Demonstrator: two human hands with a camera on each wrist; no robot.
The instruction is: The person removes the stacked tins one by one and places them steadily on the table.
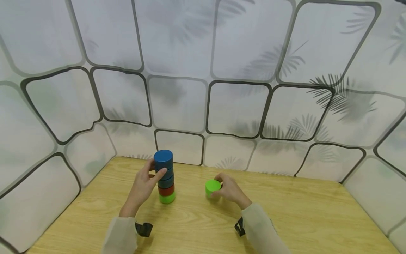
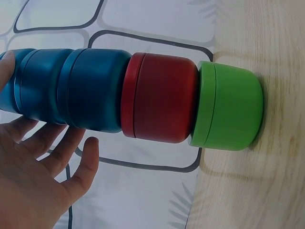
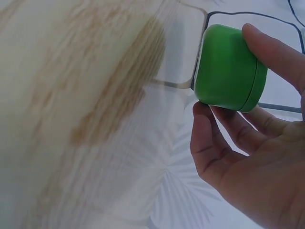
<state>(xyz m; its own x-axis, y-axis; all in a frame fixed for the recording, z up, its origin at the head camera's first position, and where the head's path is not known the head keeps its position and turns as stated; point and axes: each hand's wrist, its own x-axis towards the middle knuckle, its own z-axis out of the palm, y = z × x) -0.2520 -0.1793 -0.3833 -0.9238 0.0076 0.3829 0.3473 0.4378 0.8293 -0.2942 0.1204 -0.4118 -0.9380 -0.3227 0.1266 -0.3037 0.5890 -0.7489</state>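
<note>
Wood-grain tabletop (image 1: 196,225) meets patterned backdrop (image 1: 177,46). My feed shows the left hand (image 1: 142,187) clasping the upper blue jars (image 1: 163,163) of an upright five-jar stack (image 1: 166,191), fingers spread; right of it, apart, the right hand (image 1: 233,192) pinches a green lidded jar (image 1: 212,186) between thumb and fingers.

Two long sleeves (image 1: 120,236), pale cream, plain; two small black blocky devices (image 1: 145,229) beside them.

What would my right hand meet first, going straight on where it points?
Beyond the green jar it grips, the right hand would likely meet the patterned wall, apparently passing right of the stacked jars, though depth is unclear.
</note>
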